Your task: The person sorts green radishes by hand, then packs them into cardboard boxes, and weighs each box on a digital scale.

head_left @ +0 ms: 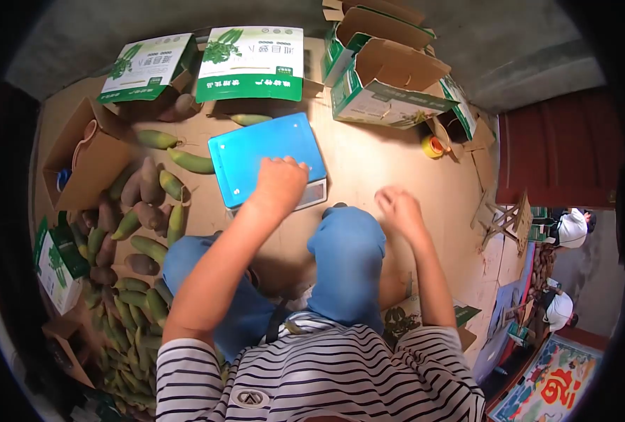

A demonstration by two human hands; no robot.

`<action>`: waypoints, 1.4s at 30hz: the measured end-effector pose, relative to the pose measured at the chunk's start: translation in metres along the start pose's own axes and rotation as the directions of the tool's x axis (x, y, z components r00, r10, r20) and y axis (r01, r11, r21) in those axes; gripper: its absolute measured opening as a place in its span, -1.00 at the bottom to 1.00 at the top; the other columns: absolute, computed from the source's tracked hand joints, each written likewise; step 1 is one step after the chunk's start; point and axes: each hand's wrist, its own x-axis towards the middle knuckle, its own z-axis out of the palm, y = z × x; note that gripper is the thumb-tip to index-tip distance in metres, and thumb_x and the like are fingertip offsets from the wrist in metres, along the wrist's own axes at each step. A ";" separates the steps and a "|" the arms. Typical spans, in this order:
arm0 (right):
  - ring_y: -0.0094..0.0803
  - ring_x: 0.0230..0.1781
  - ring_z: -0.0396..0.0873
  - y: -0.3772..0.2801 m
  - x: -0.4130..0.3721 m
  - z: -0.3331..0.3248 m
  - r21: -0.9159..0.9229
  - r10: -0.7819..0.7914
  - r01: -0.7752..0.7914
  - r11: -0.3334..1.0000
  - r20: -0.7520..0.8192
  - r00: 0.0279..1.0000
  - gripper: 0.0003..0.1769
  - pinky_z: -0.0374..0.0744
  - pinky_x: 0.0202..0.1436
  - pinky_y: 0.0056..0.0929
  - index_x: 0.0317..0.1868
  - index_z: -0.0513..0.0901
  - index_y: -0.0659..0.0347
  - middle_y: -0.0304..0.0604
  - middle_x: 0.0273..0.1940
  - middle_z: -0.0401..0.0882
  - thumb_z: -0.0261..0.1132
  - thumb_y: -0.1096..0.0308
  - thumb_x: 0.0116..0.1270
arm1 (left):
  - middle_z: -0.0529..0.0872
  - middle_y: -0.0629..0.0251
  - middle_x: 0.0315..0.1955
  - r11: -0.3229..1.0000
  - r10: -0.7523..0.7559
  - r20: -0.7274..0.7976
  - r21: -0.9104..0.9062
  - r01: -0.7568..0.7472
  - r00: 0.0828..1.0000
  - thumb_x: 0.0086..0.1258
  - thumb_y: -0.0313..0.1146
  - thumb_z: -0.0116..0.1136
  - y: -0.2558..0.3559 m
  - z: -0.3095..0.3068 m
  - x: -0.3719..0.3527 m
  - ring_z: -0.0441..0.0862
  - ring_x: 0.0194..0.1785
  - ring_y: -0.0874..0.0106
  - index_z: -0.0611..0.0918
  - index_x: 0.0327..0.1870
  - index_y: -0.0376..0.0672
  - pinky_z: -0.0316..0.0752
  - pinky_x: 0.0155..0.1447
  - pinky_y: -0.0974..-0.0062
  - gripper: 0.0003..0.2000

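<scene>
A blue-topped scale [256, 151] stands at a slant on the cardboard-coloured floor in front of my knees. My left hand [282, 184] is over its near right part, fingers curled down; their undersides are hidden, so I cannot make out anything in them. Off to the right of the scale, my right hand [400, 209] hovers above the floor with fingers loosely closed and nothing visible in them. Just left of the scale lies a green radish [190, 162], and another green radish [250, 119] lies behind it.
A heap of green radishes [133, 316] and reddish-brown tubers [150, 181] spreads along the left. Printed cartons [249, 67] stand at the back, with open cartons [390, 84] at back right. A yellow tape roll [432, 146] lies near them. Other people [572, 228] are at far right.
</scene>
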 end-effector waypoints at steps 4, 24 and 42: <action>-0.05 0.07 0.53 0.038 0.137 -0.026 -0.294 -0.082 -0.011 0.956 -0.303 0.949 -0.73 0.56 0.08 -0.15 0.00 0.60 0.17 -0.02 0.08 0.57 0.26 0.37 0.29 | 0.69 0.25 -0.36 0.999 0.027 -0.106 -0.038 -0.031 0.994 0.19 -0.33 0.22 0.011 -0.008 -0.006 0.70 -0.25 0.28 0.63 -0.27 -0.11 0.55 -0.19 0.31 -0.87; -0.11 -0.02 0.59 0.100 0.248 -0.084 -0.650 -0.173 -0.078 0.756 -0.313 0.934 -0.75 0.60 -0.01 -0.16 -0.07 0.67 0.08 -0.13 -0.10 0.62 0.16 0.42 0.28 | 0.68 0.20 -0.28 0.993 -0.029 -0.005 -0.119 0.028 1.000 0.28 -0.35 0.10 0.026 0.001 -0.013 0.65 -0.15 0.25 0.68 -0.23 -0.13 0.44 -0.08 0.15 -0.85; -0.15 -0.17 0.57 -0.262 0.127 -0.004 -0.368 -0.779 0.798 0.477 0.243 0.578 -0.77 0.56 -0.11 -0.25 -0.21 0.60 0.19 -0.12 -0.27 0.56 0.30 0.45 0.06 | 0.68 0.14 -0.09 0.980 -0.043 0.115 -0.189 0.064 0.992 0.25 -0.37 0.19 0.049 -0.017 0.026 0.65 -0.05 0.10 0.65 0.00 -0.23 0.50 -0.05 -0.02 -0.70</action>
